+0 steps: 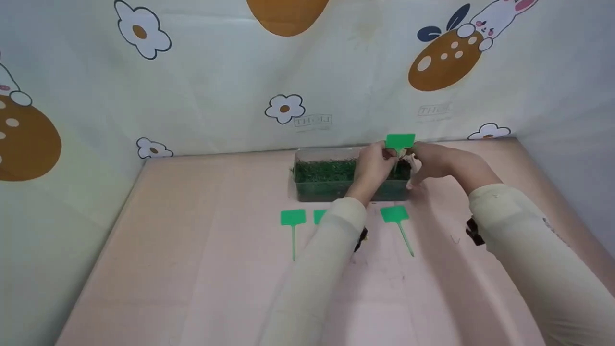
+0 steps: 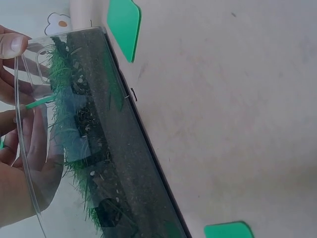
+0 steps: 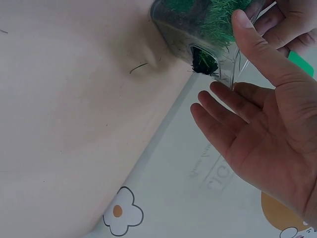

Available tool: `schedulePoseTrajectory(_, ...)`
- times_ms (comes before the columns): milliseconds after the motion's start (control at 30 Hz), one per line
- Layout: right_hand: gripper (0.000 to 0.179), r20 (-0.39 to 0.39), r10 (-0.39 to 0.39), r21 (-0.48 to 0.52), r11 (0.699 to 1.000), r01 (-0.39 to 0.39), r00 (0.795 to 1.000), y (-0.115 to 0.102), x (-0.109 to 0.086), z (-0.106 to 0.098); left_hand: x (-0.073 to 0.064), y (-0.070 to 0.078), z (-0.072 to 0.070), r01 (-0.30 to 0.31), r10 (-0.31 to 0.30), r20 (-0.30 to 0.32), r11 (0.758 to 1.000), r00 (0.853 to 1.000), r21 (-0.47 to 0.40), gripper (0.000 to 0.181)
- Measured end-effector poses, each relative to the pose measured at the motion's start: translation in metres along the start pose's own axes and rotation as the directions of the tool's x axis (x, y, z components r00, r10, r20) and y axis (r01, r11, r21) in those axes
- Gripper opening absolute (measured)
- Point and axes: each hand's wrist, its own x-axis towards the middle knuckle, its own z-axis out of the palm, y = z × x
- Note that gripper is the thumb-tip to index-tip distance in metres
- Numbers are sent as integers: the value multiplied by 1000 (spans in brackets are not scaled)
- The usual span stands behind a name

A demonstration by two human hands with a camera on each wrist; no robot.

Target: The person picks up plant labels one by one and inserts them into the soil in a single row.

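Note:
A clear plastic tub point(image 1: 331, 191) of soil and green grass point(image 1: 326, 170) stands at the back of the table. Over its right end, my left hand point(image 1: 374, 168) pinches a green plant label point(image 1: 400, 141), blade up. The label's thin stem point(image 2: 40, 102) points down into the grass in the left wrist view. My right hand point(image 1: 435, 161) holds the tub's right end, thumb point(image 3: 243, 21) over the rim and the other fingers spread outside the end wall. Dark soil point(image 3: 204, 62) shows at an opening in that wall.
Lying in front of the tub are a left green label point(image 1: 293, 217), a middle one point(image 1: 318, 216) partly hidden by my left sleeve point(image 1: 317, 269), and a right one point(image 1: 395, 214). A patterned backdrop point(image 1: 216, 96) rises behind the table point(image 1: 192, 259).

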Motion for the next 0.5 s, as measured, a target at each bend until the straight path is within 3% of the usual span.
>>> schedulePoseTrajectory(500, 91, -12, -16, 48, 999, 17, 1000, 3, 0, 1, 0, -2, 0, 24, -24, 46, 1000, 999, 13, 9)
